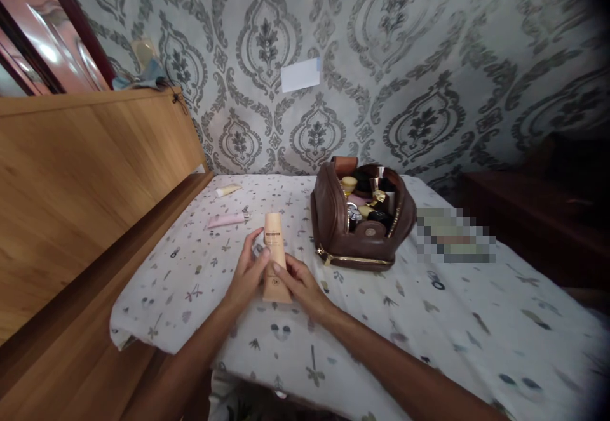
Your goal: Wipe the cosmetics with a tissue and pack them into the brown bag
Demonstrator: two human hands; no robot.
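Note:
A beige squeeze tube (273, 238) with dark lettering stands nearly upright just above the cloth, its wide crimped end down. My right hand (300, 286) is closed on its lower right side, with the thumb across the front and the fingers partly behind. My left hand (248, 267) is curled at the tube's left edge, thumb tip touching or very near it. Between that thumb and the fingers shows a small greyish translucent thing (259, 247), too blurred to name. A pink tube (227, 220) lies beyond my left hand.
A brown makeup bag (328, 218), unzipped and full of cosmetics, stands to the right. A pale yellow tube (229, 190) lies at the back left. The patterned cloth (190, 294) covers the surface, with a wooden panel (95, 154) on the left and a papered wall (267, 40) behind.

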